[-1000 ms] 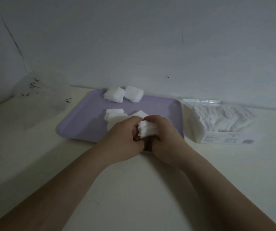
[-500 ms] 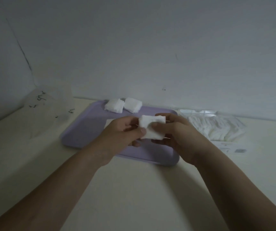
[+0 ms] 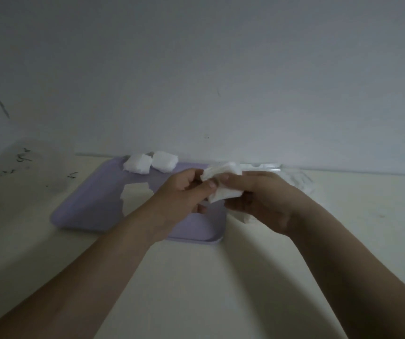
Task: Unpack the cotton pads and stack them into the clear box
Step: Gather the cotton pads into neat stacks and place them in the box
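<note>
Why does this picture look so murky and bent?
Head view: dim, grey lighting; hands and held cotton pads slightly soft; only faint shadows under the purple tray; wide-angle lens stretches the forearms toward the corners; no glare.

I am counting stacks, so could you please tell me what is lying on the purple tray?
On the purple tray, two cotton pad stacks sit at its far edge, and another white stack lies mid-tray. The left hand and forearm cover part of it and the tray's right side.

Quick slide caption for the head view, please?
Both hands, left hand and right hand, hold a wad of cotton pads above the purple tray.
</note>
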`<action>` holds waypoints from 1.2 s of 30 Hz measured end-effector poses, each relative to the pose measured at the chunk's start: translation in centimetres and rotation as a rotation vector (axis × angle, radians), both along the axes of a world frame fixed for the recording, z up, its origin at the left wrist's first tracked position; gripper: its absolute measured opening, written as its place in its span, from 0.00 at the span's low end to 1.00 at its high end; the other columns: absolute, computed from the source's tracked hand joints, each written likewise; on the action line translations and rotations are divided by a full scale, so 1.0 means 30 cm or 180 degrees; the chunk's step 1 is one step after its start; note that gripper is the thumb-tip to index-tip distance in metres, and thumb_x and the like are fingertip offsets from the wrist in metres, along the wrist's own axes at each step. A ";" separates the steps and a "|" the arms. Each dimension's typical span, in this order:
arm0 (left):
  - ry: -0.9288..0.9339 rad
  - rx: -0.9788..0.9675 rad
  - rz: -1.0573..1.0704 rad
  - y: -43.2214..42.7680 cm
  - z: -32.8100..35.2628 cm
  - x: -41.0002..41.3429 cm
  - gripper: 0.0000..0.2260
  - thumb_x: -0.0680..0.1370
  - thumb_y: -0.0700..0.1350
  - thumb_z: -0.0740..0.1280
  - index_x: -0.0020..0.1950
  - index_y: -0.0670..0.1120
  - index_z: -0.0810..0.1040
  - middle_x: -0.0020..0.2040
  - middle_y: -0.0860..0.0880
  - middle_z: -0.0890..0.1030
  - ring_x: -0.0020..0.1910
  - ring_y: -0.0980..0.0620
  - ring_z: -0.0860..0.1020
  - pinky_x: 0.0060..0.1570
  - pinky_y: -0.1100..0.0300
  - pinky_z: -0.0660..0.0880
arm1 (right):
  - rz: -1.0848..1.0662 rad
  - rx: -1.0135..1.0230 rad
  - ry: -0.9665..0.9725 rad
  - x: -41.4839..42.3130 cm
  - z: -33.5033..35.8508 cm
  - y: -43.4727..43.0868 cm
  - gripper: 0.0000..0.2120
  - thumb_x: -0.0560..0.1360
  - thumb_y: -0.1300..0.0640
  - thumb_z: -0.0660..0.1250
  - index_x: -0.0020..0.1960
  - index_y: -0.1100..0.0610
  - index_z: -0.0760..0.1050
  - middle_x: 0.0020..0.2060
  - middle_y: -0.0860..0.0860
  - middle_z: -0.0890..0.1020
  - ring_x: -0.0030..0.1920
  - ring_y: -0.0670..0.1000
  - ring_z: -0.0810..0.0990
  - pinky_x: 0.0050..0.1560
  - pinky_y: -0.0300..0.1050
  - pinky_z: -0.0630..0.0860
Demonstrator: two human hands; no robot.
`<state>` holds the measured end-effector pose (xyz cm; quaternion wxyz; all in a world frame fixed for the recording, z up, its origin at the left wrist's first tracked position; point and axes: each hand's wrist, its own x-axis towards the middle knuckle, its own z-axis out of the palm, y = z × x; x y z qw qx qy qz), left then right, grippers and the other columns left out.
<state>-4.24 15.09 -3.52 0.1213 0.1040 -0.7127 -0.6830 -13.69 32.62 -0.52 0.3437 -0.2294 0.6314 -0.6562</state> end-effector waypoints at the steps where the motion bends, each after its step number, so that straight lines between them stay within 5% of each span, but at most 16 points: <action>1: 0.0026 0.0080 -0.0049 0.016 0.007 -0.014 0.10 0.81 0.45 0.70 0.61 0.44 0.81 0.54 0.45 0.85 0.53 0.51 0.83 0.49 0.52 0.80 | -0.0074 -0.0044 0.0107 -0.005 0.010 0.014 0.16 0.76 0.56 0.73 0.60 0.63 0.83 0.57 0.61 0.86 0.62 0.61 0.83 0.69 0.57 0.76; 7: 0.0061 -0.0365 0.0183 0.113 0.057 -0.111 0.08 0.80 0.44 0.71 0.59 0.48 0.82 0.53 0.48 0.87 0.52 0.51 0.85 0.47 0.56 0.79 | -0.1487 0.0415 0.1308 -0.081 0.077 0.119 0.14 0.74 0.55 0.73 0.51 0.67 0.81 0.43 0.58 0.87 0.44 0.57 0.87 0.47 0.59 0.84; 10: 0.0176 -0.1136 0.0249 0.159 0.032 -0.150 0.07 0.79 0.43 0.72 0.56 0.50 0.83 0.53 0.51 0.86 0.48 0.55 0.84 0.48 0.60 0.79 | -0.1616 0.1411 0.2145 -0.118 0.092 0.169 0.17 0.73 0.51 0.68 0.44 0.67 0.78 0.30 0.52 0.79 0.29 0.51 0.75 0.28 0.48 0.72; 13: 0.0101 -0.1905 0.0008 0.195 0.009 -0.167 0.08 0.79 0.47 0.70 0.57 0.57 0.81 0.56 0.57 0.82 0.47 0.58 0.82 0.48 0.61 0.78 | -0.1449 0.2130 0.2486 -0.135 0.076 0.191 0.11 0.73 0.52 0.71 0.46 0.60 0.77 0.35 0.53 0.82 0.31 0.53 0.79 0.29 0.44 0.72; 18: 0.0342 -0.2722 -0.0166 0.229 -0.026 -0.194 0.10 0.78 0.46 0.69 0.58 0.53 0.83 0.57 0.56 0.84 0.58 0.55 0.79 0.62 0.57 0.75 | -0.1710 0.2438 0.3012 -0.186 0.085 0.244 0.15 0.67 0.51 0.76 0.49 0.56 0.77 0.45 0.56 0.80 0.37 0.53 0.80 0.33 0.44 0.72; 23: 0.0441 -0.2660 0.0019 0.225 -0.057 -0.206 0.08 0.77 0.44 0.70 0.55 0.51 0.85 0.53 0.55 0.86 0.54 0.55 0.82 0.59 0.56 0.78 | -0.1038 0.2385 0.2613 -0.160 0.068 0.200 0.09 0.67 0.56 0.77 0.43 0.60 0.82 0.35 0.54 0.84 0.34 0.52 0.81 0.34 0.45 0.75; 28: 0.0335 -0.2303 0.0037 0.217 -0.063 -0.204 0.06 0.77 0.46 0.73 0.53 0.50 0.86 0.52 0.57 0.86 0.53 0.60 0.82 0.60 0.60 0.77 | -0.0900 0.2463 0.2056 -0.192 0.022 0.174 0.11 0.70 0.60 0.71 0.37 0.67 0.75 0.31 0.57 0.70 0.33 0.54 0.67 0.32 0.46 0.63; 30: 0.0312 -0.2300 0.0054 0.215 -0.063 -0.206 0.06 0.77 0.47 0.73 0.53 0.51 0.87 0.52 0.57 0.86 0.53 0.60 0.82 0.60 0.61 0.77 | -0.0946 0.2539 0.2333 -0.210 0.018 0.168 0.12 0.70 0.59 0.71 0.40 0.70 0.75 0.31 0.55 0.74 0.31 0.55 0.70 0.32 0.45 0.65; 33: 0.0293 -0.2231 0.0066 0.214 -0.065 -0.209 0.06 0.77 0.46 0.74 0.53 0.51 0.87 0.52 0.58 0.86 0.53 0.61 0.82 0.60 0.62 0.76 | -0.1106 0.2687 0.2961 -0.219 -0.002 0.153 0.09 0.72 0.56 0.69 0.46 0.61 0.73 0.38 0.52 0.78 0.38 0.57 0.78 0.33 0.44 0.69; 36: 0.0325 -0.2191 0.0115 0.215 -0.073 -0.214 0.06 0.76 0.46 0.74 0.52 0.51 0.87 0.51 0.58 0.86 0.53 0.61 0.82 0.60 0.60 0.77 | -0.1414 0.2724 0.3297 -0.196 -0.054 0.134 0.14 0.74 0.56 0.69 0.53 0.58 0.67 0.42 0.52 0.75 0.42 0.60 0.75 0.40 0.48 0.71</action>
